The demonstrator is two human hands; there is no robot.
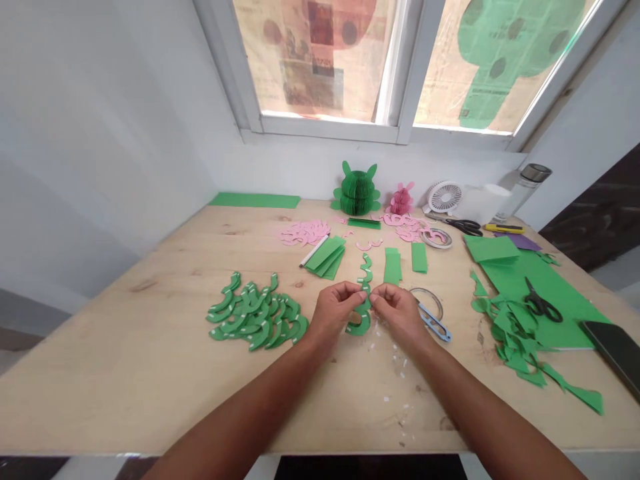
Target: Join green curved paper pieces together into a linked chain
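two bare hands meet near the middle of the wooden table (165,373); the left hand (334,308) pinches the edge of the curves (359,327), a wavy green column with small white marks, between thumb and forefinger; the right hand (400,312) has its thumb and forefinger drawn together at the column's right edge, though whether anything sits between those tips is too small to tell; the curves run away from the person, above and below the fingertips.

to the left lies a heap (257,317) of similar green pieces; just beside the right hand are a blue cutter (434,321) and a tape ring (439,301); white scraps (395,367) dot the wood between the forearms; beyond the hands lie folded green cards (326,257), a white pen (315,251) touching them, and pink pieces (306,232); by the wall stand a green figure (357,193), a smaller pink figure (401,199) and a white fan (445,197); at the right, black scissors (541,304) rest on a green sheet (565,293), with green offcuts (515,337) at its left edge and a phone (613,353) at its near right corner.
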